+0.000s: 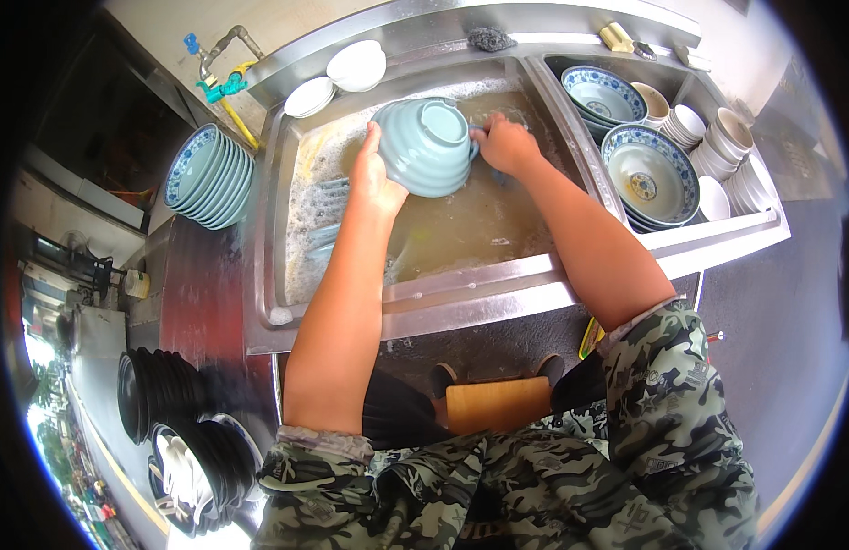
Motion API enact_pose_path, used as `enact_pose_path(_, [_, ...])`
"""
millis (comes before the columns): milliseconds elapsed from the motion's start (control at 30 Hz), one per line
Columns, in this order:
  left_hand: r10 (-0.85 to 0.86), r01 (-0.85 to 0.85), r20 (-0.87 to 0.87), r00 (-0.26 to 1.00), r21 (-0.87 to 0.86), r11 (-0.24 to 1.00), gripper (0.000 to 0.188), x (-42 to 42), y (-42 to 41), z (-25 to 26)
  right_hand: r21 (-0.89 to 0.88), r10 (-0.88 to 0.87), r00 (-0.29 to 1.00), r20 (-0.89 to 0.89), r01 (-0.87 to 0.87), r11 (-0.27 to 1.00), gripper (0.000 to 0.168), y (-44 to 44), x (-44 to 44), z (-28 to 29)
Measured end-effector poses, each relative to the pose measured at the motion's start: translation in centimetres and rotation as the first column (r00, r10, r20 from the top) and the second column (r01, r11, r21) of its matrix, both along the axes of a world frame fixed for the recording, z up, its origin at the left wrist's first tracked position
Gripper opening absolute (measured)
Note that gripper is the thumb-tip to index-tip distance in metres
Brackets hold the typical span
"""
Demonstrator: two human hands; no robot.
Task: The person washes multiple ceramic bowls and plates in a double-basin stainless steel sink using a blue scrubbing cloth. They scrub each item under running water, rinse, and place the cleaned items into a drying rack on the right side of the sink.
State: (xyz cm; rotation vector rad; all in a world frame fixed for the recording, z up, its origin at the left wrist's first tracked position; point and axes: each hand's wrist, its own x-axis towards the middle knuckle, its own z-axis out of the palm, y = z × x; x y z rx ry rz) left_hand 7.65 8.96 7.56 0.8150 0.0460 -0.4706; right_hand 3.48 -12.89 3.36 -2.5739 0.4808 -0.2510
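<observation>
A pale blue ribbed ceramic bowl (421, 155) is tilted over the soapy water, its foot ring turned up. My left hand (376, 172) grips it at the left side, thumb along the outer wall. At the bowl's right edge, my right hand (505, 143) closes on a bluish cloth (476, 142), mostly hidden by the fingers and bowl. Below both hands is the stainless steel sink basin (465, 283), filled with cloudy brown water and foam. Several pale blue dishes (324, 237) lie partly under water near my left forearm.
Stacked patterned bowls (208, 175) stand left of the sink, below a tap (221, 86). White bowls (355, 65) and a steel scourer (491, 39) sit along the back. The right basin holds patterned bowls (651, 175) and white cups (716, 155). Black bowls (160, 385) are stacked lower left.
</observation>
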Motion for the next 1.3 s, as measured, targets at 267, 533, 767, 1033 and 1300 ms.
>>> enact_pose_path(267, [0.317,-0.33,0.095,0.944,0.195,0.924,0.056,1.0,-0.4,-0.2,-0.061,0.476,0.831,-0.289,-0.512,0.857,0.052,1.7,0.1,-2.7])
enact_pose_path(533, [0.296,-0.389,0.275,0.915,0.399,0.83,0.047,-0.6,-0.4,0.8,0.565,-0.055,0.842,0.537,-0.31,0.765,0.028,6.7,-2.2,3.9])
enact_pose_path(767, [0.319,-0.435,0.349,0.881,0.332,0.837,0.042,-0.8,-1.6,0.4,0.092,0.196,0.721,0.665,-0.339,0.936,0.037,8.5,-2.5,3.0])
enact_pose_path(1033, [0.385,-0.537,0.427,0.818,0.33,0.776,0.041,-2.0,-1.9,1.3,0.193,0.139,0.819,0.556,-0.291,0.937,0.05,9.3,-3.5,4.6])
enact_pose_path(1300, [0.258,-0.571,0.599,0.758,0.418,0.707,0.04,-1.6,-1.9,0.0,0.248,0.116,0.876,0.468,-0.256,0.934,0.057,9.3,-3.8,5.2])
